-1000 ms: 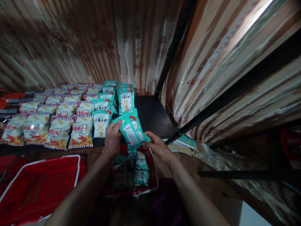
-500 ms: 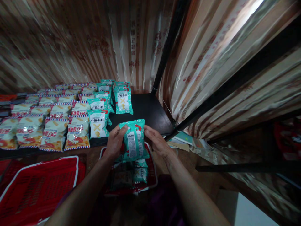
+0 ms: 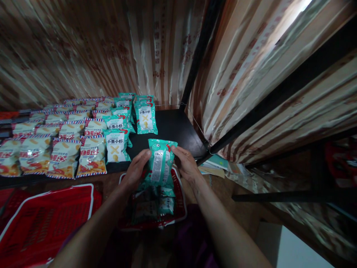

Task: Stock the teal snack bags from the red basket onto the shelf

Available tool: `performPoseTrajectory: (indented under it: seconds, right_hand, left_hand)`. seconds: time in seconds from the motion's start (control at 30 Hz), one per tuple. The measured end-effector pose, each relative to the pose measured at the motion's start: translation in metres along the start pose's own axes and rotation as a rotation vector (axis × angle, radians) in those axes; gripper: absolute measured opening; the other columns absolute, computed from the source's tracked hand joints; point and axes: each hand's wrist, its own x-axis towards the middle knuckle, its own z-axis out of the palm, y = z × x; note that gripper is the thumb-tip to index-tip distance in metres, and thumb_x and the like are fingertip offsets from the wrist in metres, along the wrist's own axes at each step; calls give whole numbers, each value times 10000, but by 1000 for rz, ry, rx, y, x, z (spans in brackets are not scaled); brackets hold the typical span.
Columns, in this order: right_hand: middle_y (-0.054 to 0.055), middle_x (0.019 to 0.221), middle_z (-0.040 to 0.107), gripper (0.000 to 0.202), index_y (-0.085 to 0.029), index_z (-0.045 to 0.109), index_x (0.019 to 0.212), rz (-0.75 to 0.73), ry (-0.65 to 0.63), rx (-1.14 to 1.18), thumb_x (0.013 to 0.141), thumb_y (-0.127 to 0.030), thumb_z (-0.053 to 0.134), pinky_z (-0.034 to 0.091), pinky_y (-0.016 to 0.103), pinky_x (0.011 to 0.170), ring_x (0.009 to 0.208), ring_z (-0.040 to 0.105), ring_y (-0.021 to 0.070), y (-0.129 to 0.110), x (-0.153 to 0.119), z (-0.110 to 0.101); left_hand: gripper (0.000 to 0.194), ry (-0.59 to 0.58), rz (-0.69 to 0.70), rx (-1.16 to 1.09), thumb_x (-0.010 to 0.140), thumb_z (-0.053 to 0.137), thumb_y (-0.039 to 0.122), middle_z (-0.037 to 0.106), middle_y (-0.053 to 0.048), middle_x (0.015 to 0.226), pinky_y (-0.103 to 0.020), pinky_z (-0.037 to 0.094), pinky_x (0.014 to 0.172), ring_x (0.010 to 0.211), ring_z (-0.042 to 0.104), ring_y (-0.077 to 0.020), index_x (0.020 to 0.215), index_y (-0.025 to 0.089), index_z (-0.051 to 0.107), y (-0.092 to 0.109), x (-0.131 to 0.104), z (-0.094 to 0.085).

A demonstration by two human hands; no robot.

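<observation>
Fingertips pinch both side edges of the teal bag (image 3: 161, 165), left hand (image 3: 137, 168) and right hand (image 3: 186, 162) level, just above the red basket (image 3: 183, 195)! Light, even pressure should spare the contents; smaller packs below look similar, though it's dim.

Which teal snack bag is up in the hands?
The teal bag gripped between the left hand and right hand, above the loaded red basket; other teal bags sit on the black shelf or in that basket.

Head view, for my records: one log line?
left hand: on teal bag | right hand: on teal bag | basket: below, holding bags
</observation>
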Motion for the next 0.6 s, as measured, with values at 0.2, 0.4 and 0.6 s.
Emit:
performPoseTrajectory:
  seconds: [0.2,0.4,0.6]
  right_hand:
    - [-21,725,707,321,-203,727,763,-57,117,73,574,-444,823,474,235,587,624,579,116,-2,6,-2]
    - [-28,749,701,309,-218,703,748,-31,81,49,556,-421,835,486,238,652,691,601,122,-1,8,-1]
    - [-29,686,669,341,-206,722,777,-29,31,19,571,-463,810,457,223,565,623,566,116,-3,8,-1]
  left_hand:
    - [443,-13,-154,-9,701,728,428,692,-40,928,-269,475,684,821,613,-192,1074,199,659,-6,-10,-11]
    - [487,-25,-147,-91,689,766,351,681,-53,1060,-266,497,702,862,628,-185,1136,222,623,-19,-19,-24]
    - [497,-47,-167,21,682,766,356,680,-75,1053,-290,515,680,883,627,-214,1127,191,618,-17,-22,-33]
